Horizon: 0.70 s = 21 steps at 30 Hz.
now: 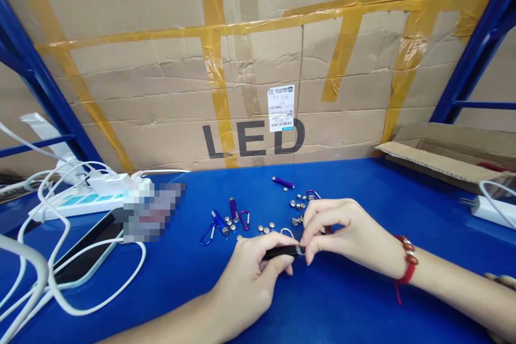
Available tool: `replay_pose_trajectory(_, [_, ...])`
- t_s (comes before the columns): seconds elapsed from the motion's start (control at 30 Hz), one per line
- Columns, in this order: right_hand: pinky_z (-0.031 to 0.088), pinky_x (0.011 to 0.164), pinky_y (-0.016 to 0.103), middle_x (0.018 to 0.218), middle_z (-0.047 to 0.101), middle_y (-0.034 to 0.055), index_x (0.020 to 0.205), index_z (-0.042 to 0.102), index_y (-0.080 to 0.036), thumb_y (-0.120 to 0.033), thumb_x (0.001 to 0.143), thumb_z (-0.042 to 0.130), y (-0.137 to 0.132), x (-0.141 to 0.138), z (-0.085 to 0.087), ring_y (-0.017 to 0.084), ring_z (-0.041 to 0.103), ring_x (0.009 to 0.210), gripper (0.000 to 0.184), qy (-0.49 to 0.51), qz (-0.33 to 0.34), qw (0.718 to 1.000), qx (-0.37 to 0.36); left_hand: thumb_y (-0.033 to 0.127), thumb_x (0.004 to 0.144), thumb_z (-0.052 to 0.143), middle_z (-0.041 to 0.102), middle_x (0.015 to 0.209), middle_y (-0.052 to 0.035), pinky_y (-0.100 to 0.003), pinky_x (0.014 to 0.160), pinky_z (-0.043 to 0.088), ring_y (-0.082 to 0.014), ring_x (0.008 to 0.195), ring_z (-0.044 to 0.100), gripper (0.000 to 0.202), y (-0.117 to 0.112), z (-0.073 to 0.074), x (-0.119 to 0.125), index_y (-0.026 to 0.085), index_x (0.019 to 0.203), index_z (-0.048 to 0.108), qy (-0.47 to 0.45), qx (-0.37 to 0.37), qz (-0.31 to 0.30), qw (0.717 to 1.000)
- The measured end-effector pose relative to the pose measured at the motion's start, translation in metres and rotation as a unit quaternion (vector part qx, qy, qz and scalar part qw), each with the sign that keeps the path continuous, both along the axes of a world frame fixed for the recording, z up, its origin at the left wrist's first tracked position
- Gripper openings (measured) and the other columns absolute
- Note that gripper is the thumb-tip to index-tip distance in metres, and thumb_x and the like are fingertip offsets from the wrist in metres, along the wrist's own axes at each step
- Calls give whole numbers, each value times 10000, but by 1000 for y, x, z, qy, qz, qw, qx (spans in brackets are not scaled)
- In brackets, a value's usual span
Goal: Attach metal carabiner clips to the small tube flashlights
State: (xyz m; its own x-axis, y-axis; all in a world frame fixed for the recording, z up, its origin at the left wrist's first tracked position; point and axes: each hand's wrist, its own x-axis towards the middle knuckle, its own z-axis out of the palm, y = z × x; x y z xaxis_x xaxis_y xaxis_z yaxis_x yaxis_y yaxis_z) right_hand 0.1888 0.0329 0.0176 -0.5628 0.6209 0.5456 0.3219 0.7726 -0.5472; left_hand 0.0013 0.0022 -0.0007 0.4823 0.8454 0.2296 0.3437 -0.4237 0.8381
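Note:
My left hand is closed round a slim black mini flashlight, which lies level above the blue table. At the flashlight's silver end, the thumb and fingertips of my right hand pinch together. A silver carabiner shows just behind that end. Beyond my hands lie a blue mini flashlight with a blue carabiner, a purple one beside a magenta carabiner, and a loose purple tube. Several button cells are scattered between, with small metal parts near my right fingers.
On the left, white cables loop around a power strip and a phone. A taped cardboard box walls off the back. An open carton and a white plug-in adapter sit at right.

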Motion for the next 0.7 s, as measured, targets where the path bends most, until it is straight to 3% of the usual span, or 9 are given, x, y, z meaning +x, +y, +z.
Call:
replay_pose_trajectory(0.23, [410, 511, 199, 624, 597, 8, 575, 682, -184, -434, 649, 698, -3, -3, -4, 98, 526, 557, 262, 16, -32, 997, -70, 146, 813, 442, 560, 676, 23, -135, 526, 385, -81, 608, 525, 108, -3, -3, 0, 176, 760, 531, -8, 2, 19, 1000])
replay_pose_trajectory(0.5, [403, 528, 210, 622, 587, 8, 563, 663, -164, -385, 617, 728, -4, -6, -9, 105, 519, 570, 236, 24, -52, 981, -184, 117, 804, 452, 578, 696, 21, -148, 528, 371, -87, 610, 523, 120, -2, -7, -3, 180, 709, 490, 1, 99, 18, 995])
replay_pose_trajectory(0.7, [383, 442, 194, 574, 557, 2, 583, 629, -116, -412, 568, 738, -4, -6, -12, 82, 494, 467, 316, 49, -20, 937, -344, 113, 798, 468, 601, 689, 8, -194, 601, 394, -116, 631, 543, 136, -2, -5, -4, 178, 688, 515, 21, 125, 28, 992])
